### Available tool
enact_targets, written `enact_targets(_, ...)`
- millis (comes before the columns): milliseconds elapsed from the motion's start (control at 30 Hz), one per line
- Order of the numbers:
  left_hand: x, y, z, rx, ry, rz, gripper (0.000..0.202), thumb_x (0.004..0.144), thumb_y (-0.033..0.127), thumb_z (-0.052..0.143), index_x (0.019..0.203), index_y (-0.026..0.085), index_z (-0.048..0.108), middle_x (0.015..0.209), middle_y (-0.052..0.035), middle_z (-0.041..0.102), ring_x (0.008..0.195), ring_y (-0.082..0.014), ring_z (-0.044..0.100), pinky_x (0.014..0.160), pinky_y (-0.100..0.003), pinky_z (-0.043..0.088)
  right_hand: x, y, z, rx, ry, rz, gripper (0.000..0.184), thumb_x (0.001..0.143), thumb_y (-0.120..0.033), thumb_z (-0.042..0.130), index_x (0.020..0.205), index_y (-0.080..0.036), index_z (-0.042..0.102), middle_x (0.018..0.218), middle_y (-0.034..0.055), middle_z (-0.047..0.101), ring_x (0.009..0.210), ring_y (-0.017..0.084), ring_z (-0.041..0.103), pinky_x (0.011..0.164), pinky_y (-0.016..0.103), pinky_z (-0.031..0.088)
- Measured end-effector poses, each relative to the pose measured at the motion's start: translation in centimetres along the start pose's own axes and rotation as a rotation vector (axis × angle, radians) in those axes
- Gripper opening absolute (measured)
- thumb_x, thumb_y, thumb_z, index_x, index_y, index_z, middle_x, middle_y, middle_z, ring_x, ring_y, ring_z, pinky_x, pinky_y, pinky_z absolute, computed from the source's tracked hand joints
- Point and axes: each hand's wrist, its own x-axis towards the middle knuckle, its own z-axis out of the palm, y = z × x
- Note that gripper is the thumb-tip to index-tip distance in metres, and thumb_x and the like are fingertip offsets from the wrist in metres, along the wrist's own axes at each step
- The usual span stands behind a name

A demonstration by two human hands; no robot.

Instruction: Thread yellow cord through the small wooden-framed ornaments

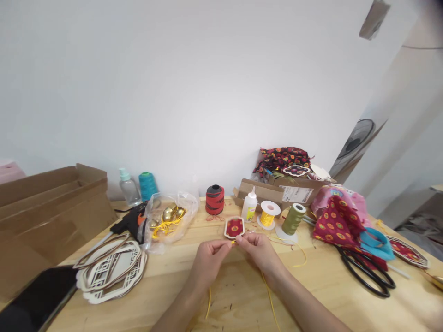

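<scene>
My left hand (210,258) and my right hand (260,250) meet at the middle of the wooden table (311,295), fingers pinched together on a thin yellow cord (269,295). The cord trails back toward me along my right forearm, and a second strand hangs by my left wrist. Just beyond my fingertips sits a small red ornament with a pale wooden frame (234,227), joined to the cord at its lower edge.
Behind stand a red-black thread spool (215,199), glue bottle (249,205), yellow cord reel (269,213) and olive spool (292,218). Left: bag of gold bells (168,217), glue gun (131,223), wooden cutout frames (112,272), cardboard box (48,207), phone (34,302). Right: patterned fabrics (337,221), black scissors (367,272).
</scene>
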Motion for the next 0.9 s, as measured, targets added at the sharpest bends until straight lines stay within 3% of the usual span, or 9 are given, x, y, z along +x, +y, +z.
enact_targets(200, 0.1, 0.0, 0.0, 0.029, -0.014, 0.013, 0.028, 0.068, 0.034, 0.053, 0.077, 0.013, 0.07, 0.05, 0.0013, 0.06, 0.057, -0.0153, 0.051, 0.054, -0.023, 0.038, 0.2, -0.3, -0.4, -0.171, -0.003, -0.13, 0.023, 0.057, -0.038, 0.066, 0.057, -0.014, 0.066, 0.057, 0.0022, 0.059, 0.051, 0.012, 0.047, 0.048, 0.022, 0.033)
enact_targets(333, -0.1, 0.0, 0.2, 0.091, -0.071, 0.058, 0.028, 0.07, 0.032, 0.05, 0.079, 0.014, 0.069, 0.064, -0.0017, 0.066, 0.067, -0.0188, 0.054, 0.061, -0.025, 0.039, -0.1, -0.4, -0.6, -0.479, 0.066, -0.344, 0.015, 0.066, -0.031, 0.059, 0.06, -0.019, 0.067, 0.06, 0.0038, 0.062, 0.053, 0.014, 0.048, 0.049, 0.024, 0.033)
enact_targets(467, -0.5, 0.2, 0.4, 0.108, -0.147, 0.078, 0.029, 0.073, 0.03, 0.045, 0.078, 0.014, 0.069, 0.059, 0.0, 0.064, 0.059, -0.016, 0.052, 0.056, -0.023, 0.037, -0.3, -0.3, -0.8, -0.748, 0.003, -0.551, 0.018, 0.073, -0.023, 0.051, 0.062, -0.023, 0.065, 0.056, 0.0014, 0.061, 0.052, 0.013, 0.049, 0.051, 0.024, 0.031)
enact_targets(600, -0.6, 0.3, 0.5, 0.121, -0.147, 0.059, 0.027, 0.069, 0.033, 0.049, 0.066, 0.015, 0.069, 0.047, 0.0023, 0.058, 0.051, -0.0141, 0.047, 0.047, -0.02, 0.033, 0.1, 0.2, -0.9, -0.716, 0.04, -0.531, 0.016, 0.073, -0.026, 0.052, 0.065, -0.022, 0.065, 0.058, 0.0015, 0.061, 0.052, 0.014, 0.05, 0.052, 0.023, 0.032)
enact_targets(900, -0.5, 0.5, 0.6, 0.084, -0.123, 0.038, 0.026, 0.066, 0.034, 0.052, 0.057, 0.014, 0.066, 0.046, 0.0021, 0.055, 0.054, -0.0144, 0.047, 0.048, -0.02, 0.034, 0.4, 0.8, -0.8, -0.62, 0.06, -0.417, 0.018, 0.072, -0.03, 0.052, 0.065, -0.02, 0.065, 0.058, 0.0014, 0.061, 0.052, 0.014, 0.049, 0.05, 0.023, 0.032)
